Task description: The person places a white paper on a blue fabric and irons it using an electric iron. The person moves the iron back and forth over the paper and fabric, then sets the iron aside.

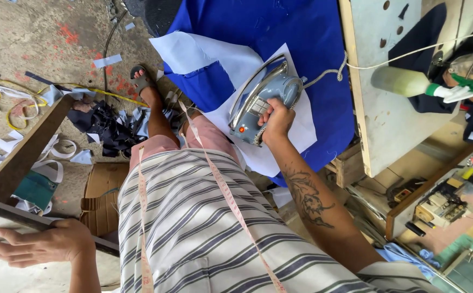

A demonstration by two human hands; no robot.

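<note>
Striped shirt [204,228]; right hand [276,120] grips iron [261,100] on white fabric [296,130].

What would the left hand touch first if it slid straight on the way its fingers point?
Probably nothing: the left hand, flat on the dark wooden table edge, points toward the picture's left border, though depth is unclear.

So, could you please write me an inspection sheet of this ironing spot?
Surface: blue cloth covers the ironing board.
Job's things: grey-blue iron stands on a white fabric piece.
Clutter: dark and white fabric scraps on the floor; a cardboard box.
Hands: right hand grips the iron's handle; left hand lies flat on a table edge.
Cables: braided cord runs from the iron.
Surroundings: spray bottle on a pale board; measuring tape around the neck.
</note>
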